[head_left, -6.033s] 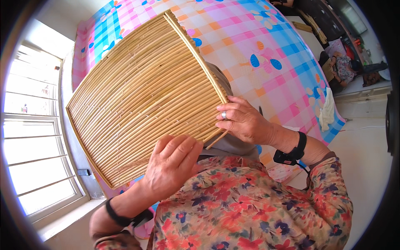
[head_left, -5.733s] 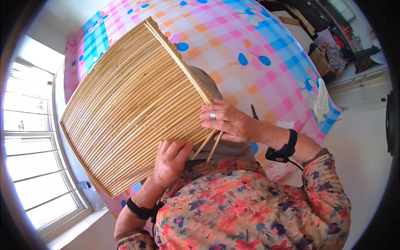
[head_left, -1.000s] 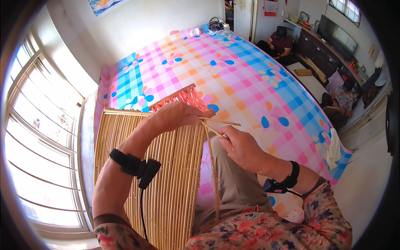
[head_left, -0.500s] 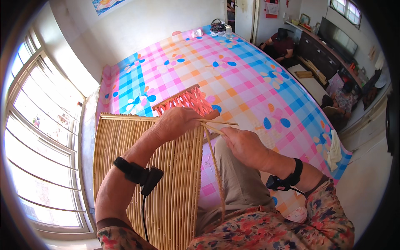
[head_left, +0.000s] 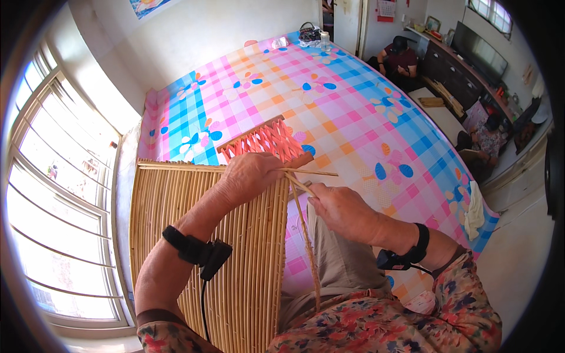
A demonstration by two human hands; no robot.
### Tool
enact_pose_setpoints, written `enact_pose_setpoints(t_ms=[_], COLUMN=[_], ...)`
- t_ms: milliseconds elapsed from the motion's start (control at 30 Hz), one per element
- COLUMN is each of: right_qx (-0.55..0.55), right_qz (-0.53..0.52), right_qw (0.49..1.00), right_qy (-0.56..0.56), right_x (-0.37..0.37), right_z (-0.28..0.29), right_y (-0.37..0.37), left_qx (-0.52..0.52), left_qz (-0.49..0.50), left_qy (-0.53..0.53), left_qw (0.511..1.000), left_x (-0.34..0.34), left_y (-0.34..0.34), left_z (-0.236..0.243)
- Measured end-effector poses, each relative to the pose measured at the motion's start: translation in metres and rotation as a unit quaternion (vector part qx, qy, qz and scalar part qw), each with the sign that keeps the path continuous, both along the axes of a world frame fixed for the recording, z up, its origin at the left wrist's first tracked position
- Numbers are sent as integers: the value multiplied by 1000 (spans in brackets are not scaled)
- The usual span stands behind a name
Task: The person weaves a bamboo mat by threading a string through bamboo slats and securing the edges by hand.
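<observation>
A panel of straw-coloured stalks (head_left: 250, 259), bound side by side, lies across my lap and reaches up to the left. My left hand (head_left: 252, 175) is closed over its upper right corner, with finger ends hidden. Past those fingers a thin pale stalk (head_left: 321, 172) sticks out to the right. Just below it, my right hand (head_left: 344, 207) pinches the end of another flat strand (head_left: 299, 181) that runs from the same corner. A twisted straw cord (head_left: 310, 253) hangs from there toward my lap.
Beyond the panel, a wooden frame laced with pink-red straps (head_left: 268, 141) rests on the checked floral sheet (head_left: 271, 88). A barred window (head_left: 62, 223) is at the left. Two people sit at the far right. A white cloth (head_left: 472, 212) lies on the sheet's right edge.
My right hand has dropped slightly and still pinches the strand. My left hand stays at the panel's corner. The panel's left edge has shifted a little to the left.
</observation>
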State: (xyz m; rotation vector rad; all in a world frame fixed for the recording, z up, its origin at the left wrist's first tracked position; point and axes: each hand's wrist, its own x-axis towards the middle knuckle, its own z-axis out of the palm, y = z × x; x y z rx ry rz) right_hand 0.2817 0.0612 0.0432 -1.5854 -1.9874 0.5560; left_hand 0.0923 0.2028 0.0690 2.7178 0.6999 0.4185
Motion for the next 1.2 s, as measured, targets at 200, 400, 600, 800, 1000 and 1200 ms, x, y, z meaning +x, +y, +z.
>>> enact_pose_setpoints(t_ms=[200, 400, 600, 800, 1000, 1200], right_qx=[-9, 40, 134, 161, 190, 211], right_qz=[32, 44, 46, 46, 36, 10], right_qw=[999, 998, 988, 983, 978, 975], right_qy=[23, -38, -54, -81, -85, -73], right_x=[-29, -57, -54, -47, -45, -45], right_z=[18, 4, -14, -24, -29, -39], right_y=[-6, 9, 14, 20, 28, 30], left_qx=[15, 16, 9, 13, -55, -152], left_qz=[28, 32, -26, -67, -67, -62], left_qy=[52, 66, 7, 31, 48, 95], left_qw=[998, 997, 1000, 997, 995, 982], left_x=[7, 3, 0, 2, 7, 11], left_y=[-6, -3, -1, -1, -4, -14], left_z=[0, -1, -7, -8, -6, 13])
